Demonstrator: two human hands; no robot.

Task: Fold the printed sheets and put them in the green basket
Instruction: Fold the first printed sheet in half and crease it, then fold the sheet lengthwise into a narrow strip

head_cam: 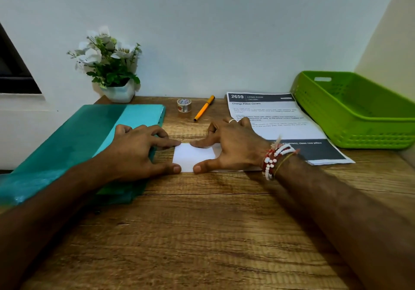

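Table [202,233]: wooden top; everything below lies on it.
Teal folder [74,146]: left side, running from near to far; your left forearm crosses it.
Green basket [350,119]: far right, against the wall corner. No folded paper shows inside from this angle.
Printed sheets [276,112]: flat stack just left of the basket, unfolded, top page headed "2659".
Plant [107,65]: white pot, far left, by the wall.
Left hand [137,150]: index finger and thumb stretched out, their tips pressing the left edge of the folded sheet; the other fingers are curled, holding nothing.
Right hand [233,146]: spread flat, index finger and thumb pressing the sheet's right part; the outer fingers reach the printed stack.
Folded sheet [190,157]: small white rectangle, centre of the table, pinned between your 2 hands, well apart from the basket.
Pen [204,108]: orange, far centre.
Tape roll [184,105]: just left of the pen.
Step (judged): creasing 1 sheet flat; fold looks nearly finished.
Next (judged): pinch the folded sheet, lift it and carry it far right over the stack to the basket, then take 1 more page.
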